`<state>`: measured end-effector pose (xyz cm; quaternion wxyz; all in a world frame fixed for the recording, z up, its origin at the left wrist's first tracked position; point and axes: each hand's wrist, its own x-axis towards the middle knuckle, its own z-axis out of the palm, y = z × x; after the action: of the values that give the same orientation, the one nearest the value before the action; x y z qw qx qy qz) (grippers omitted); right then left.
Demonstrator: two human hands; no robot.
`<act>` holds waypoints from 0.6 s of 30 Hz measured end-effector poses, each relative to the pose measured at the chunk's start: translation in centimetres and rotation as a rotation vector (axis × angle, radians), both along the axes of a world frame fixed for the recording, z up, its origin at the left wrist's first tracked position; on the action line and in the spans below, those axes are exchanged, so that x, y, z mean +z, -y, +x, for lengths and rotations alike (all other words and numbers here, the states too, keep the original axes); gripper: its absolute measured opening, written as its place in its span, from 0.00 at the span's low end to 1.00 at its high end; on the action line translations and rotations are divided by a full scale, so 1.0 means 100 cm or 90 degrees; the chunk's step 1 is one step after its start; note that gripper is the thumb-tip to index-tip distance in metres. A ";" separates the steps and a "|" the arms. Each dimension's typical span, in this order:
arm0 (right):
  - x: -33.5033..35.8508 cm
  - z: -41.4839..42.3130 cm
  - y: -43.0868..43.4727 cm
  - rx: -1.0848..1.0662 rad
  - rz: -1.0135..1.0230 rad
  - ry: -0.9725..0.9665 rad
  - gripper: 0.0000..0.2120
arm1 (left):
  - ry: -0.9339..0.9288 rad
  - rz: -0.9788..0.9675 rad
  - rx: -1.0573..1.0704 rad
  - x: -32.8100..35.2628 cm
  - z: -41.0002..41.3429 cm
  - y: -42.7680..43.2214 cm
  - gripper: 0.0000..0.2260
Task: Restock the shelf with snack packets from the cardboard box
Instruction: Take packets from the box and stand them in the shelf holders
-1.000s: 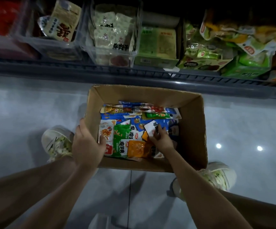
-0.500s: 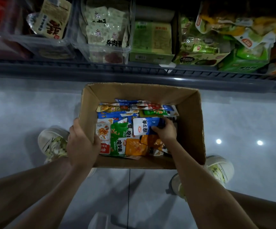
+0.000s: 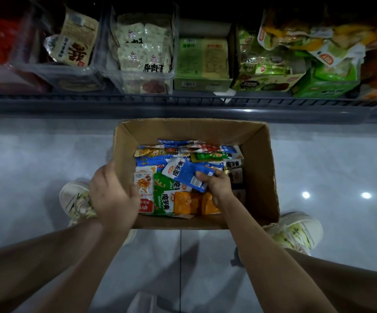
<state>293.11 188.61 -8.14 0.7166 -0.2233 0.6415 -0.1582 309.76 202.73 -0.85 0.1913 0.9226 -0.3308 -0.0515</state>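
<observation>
While the pale tiled floor (image 3: 47, 166) fills most of the view, the shelf (image 3: 183, 105) runs across the top behind a dark rail. It carries clear bins (image 3: 137, 73) and green cartons (image 3: 202, 83) of snacks.

Below the rail, the open box (image 3: 257, 177) stands on the floor, between two light shoes (image 3: 74, 199). Both bare forearms reach into it from the bottom corners of the view.

The left hand (image 3: 113, 195) is at the box's left wall near the front corner. Its fingers (image 3: 109, 171) are curled round the cardboard edge and grip it.

The right hand (image 3: 219, 186) is inside the box, over the packets (image 3: 183, 152). Its fingers (image 3: 202, 176) are pressed together and pinch one end of a blue packet (image 3: 187, 175).

The packets lie in a loose, overlapping heap across the box bottom. A green one (image 3: 162, 199) and an orange one (image 3: 186, 203) lie side by side at the near edge. A red-and-white one (image 3: 144, 188) lies just beside the left thumb.

The blue packet is tilted, with its white end up and to the left. It sits above the heap near the middle of the box, and its lower corner overlaps the green one.
</observation>
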 end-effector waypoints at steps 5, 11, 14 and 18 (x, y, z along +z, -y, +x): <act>0.033 -0.002 -0.017 0.003 0.050 0.158 0.14 | -0.159 -0.016 -0.111 0.018 -0.021 0.022 0.16; 0.064 -0.002 -0.032 0.084 0.017 0.260 0.08 | -0.495 -0.075 0.035 0.036 -0.039 0.043 0.28; 0.075 -0.001 -0.041 0.142 -0.010 0.268 0.06 | -0.601 -0.101 0.132 0.041 -0.036 0.048 0.33; 0.084 -0.002 -0.048 0.213 -0.007 0.307 0.10 | -0.639 -0.145 0.187 0.042 -0.031 0.052 0.14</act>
<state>292.91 193.40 0.30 0.8635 -0.2854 0.4059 -0.0900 306.71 197.48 3.31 0.4300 0.7944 -0.0695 -0.4232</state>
